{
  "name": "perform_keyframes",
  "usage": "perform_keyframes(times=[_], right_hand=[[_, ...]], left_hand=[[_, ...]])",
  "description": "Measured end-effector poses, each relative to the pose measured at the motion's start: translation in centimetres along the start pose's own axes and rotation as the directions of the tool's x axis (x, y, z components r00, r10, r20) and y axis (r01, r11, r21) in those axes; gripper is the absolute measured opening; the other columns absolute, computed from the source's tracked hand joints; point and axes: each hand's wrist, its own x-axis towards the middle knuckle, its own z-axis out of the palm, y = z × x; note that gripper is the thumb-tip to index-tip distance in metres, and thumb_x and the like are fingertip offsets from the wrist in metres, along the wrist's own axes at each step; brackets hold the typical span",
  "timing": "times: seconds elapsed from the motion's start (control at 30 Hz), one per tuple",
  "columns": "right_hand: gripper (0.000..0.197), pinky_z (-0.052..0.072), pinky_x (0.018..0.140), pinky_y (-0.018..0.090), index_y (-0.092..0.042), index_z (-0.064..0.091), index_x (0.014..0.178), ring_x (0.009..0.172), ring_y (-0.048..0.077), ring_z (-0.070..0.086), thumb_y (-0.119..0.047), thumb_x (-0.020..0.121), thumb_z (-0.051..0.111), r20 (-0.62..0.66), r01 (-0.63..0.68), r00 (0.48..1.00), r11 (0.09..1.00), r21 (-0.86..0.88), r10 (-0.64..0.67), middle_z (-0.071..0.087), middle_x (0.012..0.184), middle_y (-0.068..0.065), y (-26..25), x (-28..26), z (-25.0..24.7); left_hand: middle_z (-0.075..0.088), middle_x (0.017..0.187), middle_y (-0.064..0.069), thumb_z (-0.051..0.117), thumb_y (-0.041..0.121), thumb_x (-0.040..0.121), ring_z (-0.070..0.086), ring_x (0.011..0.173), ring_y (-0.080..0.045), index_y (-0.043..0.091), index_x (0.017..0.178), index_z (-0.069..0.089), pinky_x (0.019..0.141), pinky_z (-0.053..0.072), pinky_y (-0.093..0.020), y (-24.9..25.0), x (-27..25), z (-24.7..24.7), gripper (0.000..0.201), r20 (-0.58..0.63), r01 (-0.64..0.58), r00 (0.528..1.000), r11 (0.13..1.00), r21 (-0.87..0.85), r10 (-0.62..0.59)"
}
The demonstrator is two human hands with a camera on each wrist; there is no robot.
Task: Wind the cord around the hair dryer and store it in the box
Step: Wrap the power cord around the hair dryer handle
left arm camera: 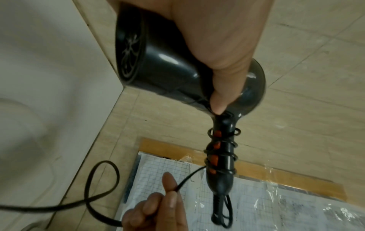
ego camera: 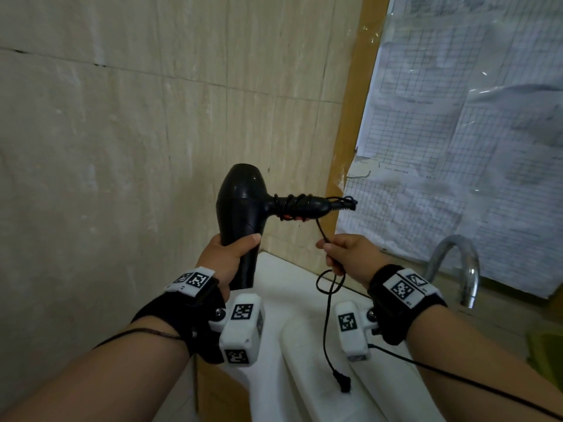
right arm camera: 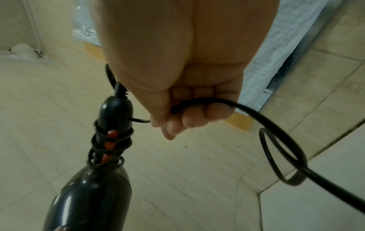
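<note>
My left hand (ego camera: 227, 257) grips the barrel of a black hair dryer (ego camera: 240, 205) held up in front of the tiled wall, its handle (ego camera: 300, 207) pointing right. Several turns of black cord (left arm camera: 221, 154) wrap the handle over its orange switches (left arm camera: 214, 159). My right hand (ego camera: 350, 254) pinches the free cord (ego camera: 327, 242) just below the handle end. Beyond the hand the cord (right arm camera: 280, 140) loops and hangs down to the plug (ego camera: 342, 383). No box is in view.
A white sink (ego camera: 292, 330) lies under my hands, with a chrome tap (ego camera: 457, 263) to the right. A tiled wall (ego camera: 122, 132) rises behind. Gridded paper sheets under plastic (ego camera: 472, 147) cover the right side, edged by a tan frame (ego camera: 356, 117).
</note>
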Motion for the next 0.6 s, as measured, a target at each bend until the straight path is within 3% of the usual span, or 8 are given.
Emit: perform_keyframes(times=[0.13,0.2,0.27,0.37,0.5,0.6], right_hand=[[0.011,0.049,0.056,0.022,-0.017,0.065,0.089,0.052,0.01,0.053,-0.016,0.09,0.054,0.046,0.044,0.998,0.982,-0.184,-0.037,0.058,0.059,-0.002,-0.9,-0.6,0.2],[0.01,0.054,0.062,0.029,-0.02,0.065,0.08,0.052,0.01,0.056,-0.019,0.088,0.058,0.06,0.076,0.996,0.961,-0.266,-0.062,0.06,0.058,-0.003,-1.3,-0.8,0.1],[0.011,0.055,0.065,0.029,-0.019,0.064,0.076,0.051,0.008,0.056,-0.02,0.086,0.059,0.071,0.113,0.993,0.939,-0.326,-0.096,0.06,0.057,-0.004,-1.8,-1.1,0.0],[0.012,0.05,0.056,0.02,-0.021,0.061,0.074,0.049,0.006,0.054,-0.02,0.085,0.06,0.074,0.181,0.983,0.887,-0.426,-0.165,0.057,0.057,-0.007,-2.5,-1.4,-0.3],[0.013,0.045,0.054,0.024,-0.023,0.059,0.074,0.053,0.011,0.05,-0.021,0.086,0.057,0.037,0.195,0.978,0.827,-0.528,-0.207,0.055,0.062,-0.004,-3.2,-1.3,-1.6],[0.011,0.041,0.043,0.016,-0.019,0.063,0.077,0.051,0.009,0.048,-0.021,0.087,0.058,-0.041,0.172,0.975,0.854,-0.492,-0.22,0.057,0.065,-0.001,-3.3,-1.1,-3.1]], left_hand=[[0.068,0.098,-0.013,0.079,0.035,0.062,0.065,0.085,-0.032,0.017,0.114,0.057,0.081,0.055,-0.047,0.0,0.2,-0.2,0.059,-0.116,-0.093,0.988,0.992,0.083,0.103],[0.069,0.097,-0.01,0.08,0.035,0.06,0.066,0.084,-0.029,0.018,0.113,0.058,0.08,0.055,-0.044,-0.2,0.3,-0.2,0.06,-0.141,-0.154,0.974,0.975,0.16,0.177],[0.068,0.097,-0.008,0.08,0.034,0.061,0.065,0.084,-0.027,0.018,0.114,0.058,0.074,0.053,-0.036,-0.3,0.4,-0.3,0.059,-0.15,-0.187,0.963,0.955,0.23,0.225],[0.069,0.097,-0.005,0.079,0.039,0.057,0.065,0.083,-0.024,0.021,0.114,0.058,0.072,0.052,-0.033,-0.4,0.6,-0.5,0.063,-0.123,-0.201,0.96,0.924,0.327,0.252],[0.067,0.097,-0.002,0.08,0.034,0.061,0.063,0.085,-0.021,0.021,0.114,0.057,0.075,0.047,-0.031,-0.2,0.2,-0.7,0.06,-0.068,-0.229,0.957,0.877,0.423,0.283],[0.067,0.098,-0.002,0.081,0.033,0.06,0.064,0.086,-0.023,0.021,0.114,0.056,0.076,0.048,-0.031,0.1,0.0,-0.8,0.061,0.013,-0.242,0.963,0.849,0.469,0.268]])
